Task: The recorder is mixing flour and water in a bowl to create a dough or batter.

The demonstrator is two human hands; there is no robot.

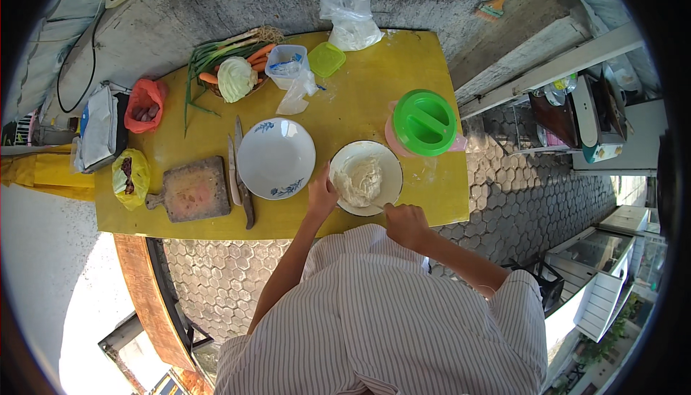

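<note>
Pale, soft-looking dough [360, 181] is held in a round, dark-rimmed white bowl [392, 177], ahead and to the left of the right hand [408, 226], in whose closed grip a thin utensil [376, 207] is pointed leftward over the near rim (its far end cannot be made out). Against the bowl's left side the left hand [322, 192] is placed, though whether the rim is pinched cannot be told.

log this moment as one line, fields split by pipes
left hand: at left rim of white bowl | right hand: gripping utensil in bowl | contents: pale doughy mix | nearby: flowered dish, green-lidded pink container
</note>
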